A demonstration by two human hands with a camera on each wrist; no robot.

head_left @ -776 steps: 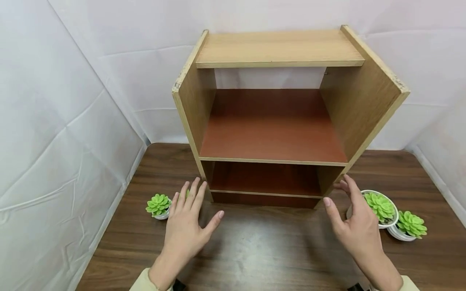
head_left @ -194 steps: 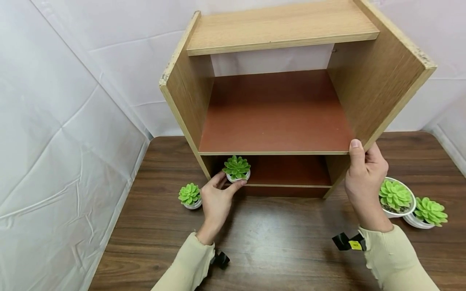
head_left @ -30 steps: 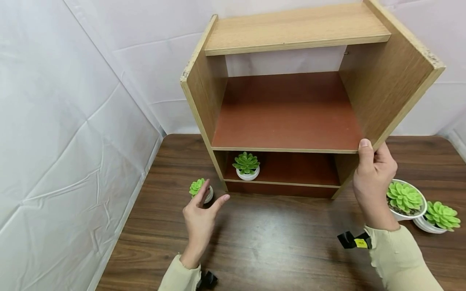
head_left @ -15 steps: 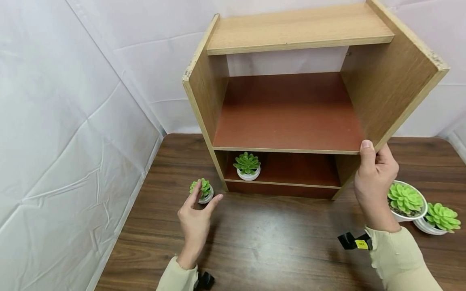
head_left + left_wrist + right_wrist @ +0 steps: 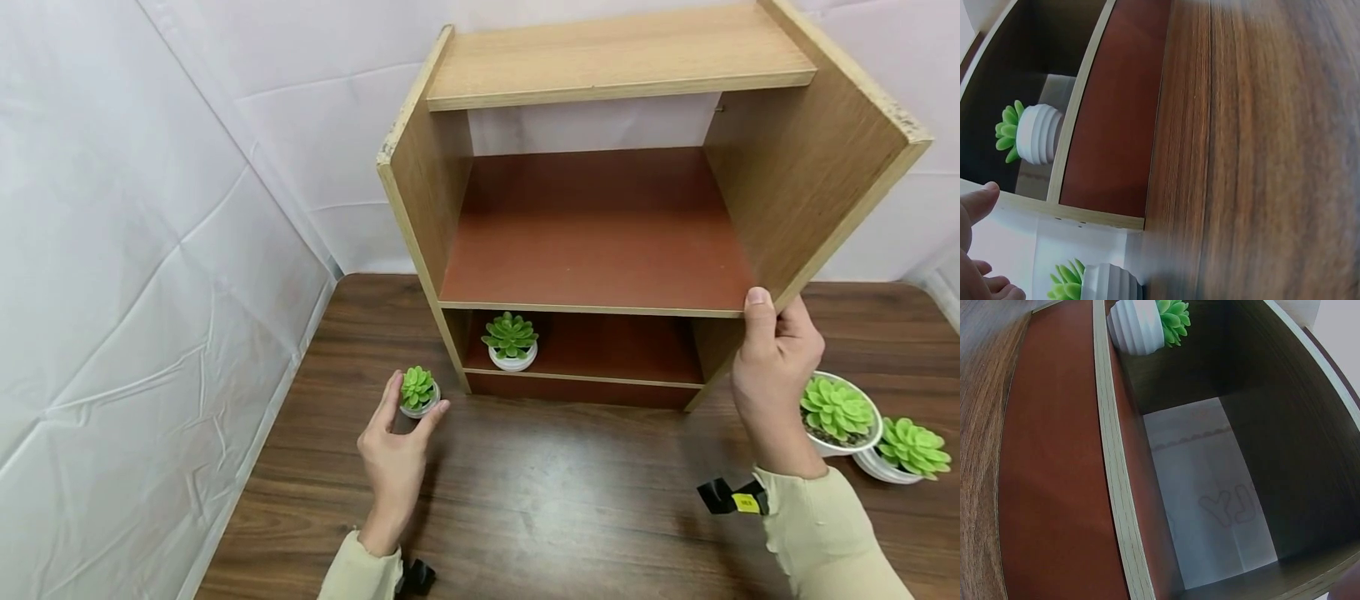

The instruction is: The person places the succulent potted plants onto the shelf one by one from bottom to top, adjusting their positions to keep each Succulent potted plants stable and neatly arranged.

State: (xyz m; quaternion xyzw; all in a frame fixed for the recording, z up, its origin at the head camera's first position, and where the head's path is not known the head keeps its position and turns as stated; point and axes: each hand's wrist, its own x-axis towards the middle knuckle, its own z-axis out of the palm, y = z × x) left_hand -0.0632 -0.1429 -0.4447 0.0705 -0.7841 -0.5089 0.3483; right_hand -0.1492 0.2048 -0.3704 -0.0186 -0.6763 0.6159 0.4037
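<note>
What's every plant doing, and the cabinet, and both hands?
Cabinet: standing, open-fronted
Left plant: upright on the table
Cabinet plant: upright, lower compartment
Big-pot plant: upright
Far-right plant: upright, partly hidden
Left hand: spread around left plant, thumb not touching
Right hand: gripping cabinet's side

Head view bright, glare on tbl (image 5: 551, 508), wrist views dimmer

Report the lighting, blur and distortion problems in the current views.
Head: pale glare on the tabletop in front; left wrist: the edges of the cabinet look bowed, probably lens distortion, and the wood grain looks soft toward the right; right wrist: the lower compartment is largely in deep shadow.
</note>
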